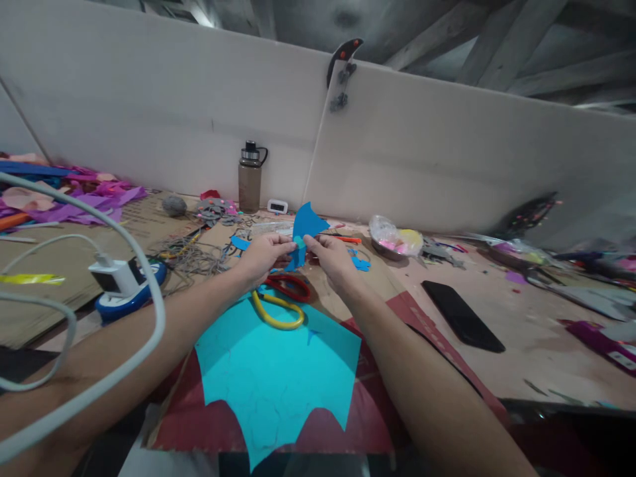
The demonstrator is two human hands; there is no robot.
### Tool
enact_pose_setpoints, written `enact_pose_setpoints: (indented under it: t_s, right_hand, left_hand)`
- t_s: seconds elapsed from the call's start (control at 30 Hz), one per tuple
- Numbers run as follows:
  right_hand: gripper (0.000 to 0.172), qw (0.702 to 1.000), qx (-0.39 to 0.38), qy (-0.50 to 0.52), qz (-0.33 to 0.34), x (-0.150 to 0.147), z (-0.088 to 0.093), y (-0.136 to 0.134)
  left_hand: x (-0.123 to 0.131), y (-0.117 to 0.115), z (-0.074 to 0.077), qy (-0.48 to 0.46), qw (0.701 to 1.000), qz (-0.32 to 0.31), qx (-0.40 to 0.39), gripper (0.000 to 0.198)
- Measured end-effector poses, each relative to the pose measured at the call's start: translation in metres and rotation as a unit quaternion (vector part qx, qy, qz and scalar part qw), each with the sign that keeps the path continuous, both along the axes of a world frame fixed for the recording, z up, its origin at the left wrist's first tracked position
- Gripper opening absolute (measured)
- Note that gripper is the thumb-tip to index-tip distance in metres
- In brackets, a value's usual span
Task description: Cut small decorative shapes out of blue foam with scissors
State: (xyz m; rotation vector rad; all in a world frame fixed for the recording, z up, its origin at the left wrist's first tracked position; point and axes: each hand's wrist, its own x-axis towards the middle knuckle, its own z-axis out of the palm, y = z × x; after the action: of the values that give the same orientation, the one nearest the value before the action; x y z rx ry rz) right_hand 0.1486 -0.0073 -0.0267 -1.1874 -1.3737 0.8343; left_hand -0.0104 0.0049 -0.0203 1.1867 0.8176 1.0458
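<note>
Both my hands meet over the middle of the table on a small blue cut-out piece [304,228] with a pointed top. My left hand [265,255] pinches its lower left side. My right hand [330,255] pinches the right side, fingers closed on it. Just below my hands lie scissors with a red handle [291,286] and scissors with a yellow handle [275,313]. A large cyan sheet [273,377] with a jagged cut lower edge lies nearer to me, on top of a dark red sheet [372,424].
A brown water bottle [250,177] stands at the white back wall. A black phone [462,317] lies to the right. A bowl of coloured bits [395,238], purple and pink scraps [74,199], a white charger [116,277] with cables, and blue offcuts [360,263] surround the work spot.
</note>
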Motion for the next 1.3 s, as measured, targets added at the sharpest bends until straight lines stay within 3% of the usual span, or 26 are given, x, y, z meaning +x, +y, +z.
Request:
enact_pose_setpoints:
  t_s: [0.13,0.37,0.67,0.97,1.3]
  right_hand:
    - [0.054,0.995,-0.038,0.085,0.039,-0.0015,0.0019,0.0005]
    - [0.037,0.998,0.058,-0.024,-0.002,-0.0003,-0.004,0.0011]
    - [0.031,0.997,0.073,-0.025,-0.027,-0.0005,-0.0033,0.0012]
    - [0.032,0.999,0.045,0.02,-0.019,-0.0064,-0.0034,-0.0031]
    - [0.035,0.998,0.05,0.017,-0.02,-0.0084,-0.0015,-0.0058]
  left_hand:
    - [-0.0005,0.0031,-0.0023,-0.022,1.0,-0.008,-0.006,0.025]
    - [-0.0021,0.0034,-0.0054,-0.029,0.999,-0.033,0.01,0.023]
    - [0.0,-0.0012,0.0019,-0.089,0.995,-0.029,0.017,0.017]
    - [-0.0023,0.0038,0.0022,-0.121,0.99,-0.011,-0.075,0.015]
    - [-0.0019,0.0019,-0.0039,-0.038,0.999,-0.01,0.002,0.028]
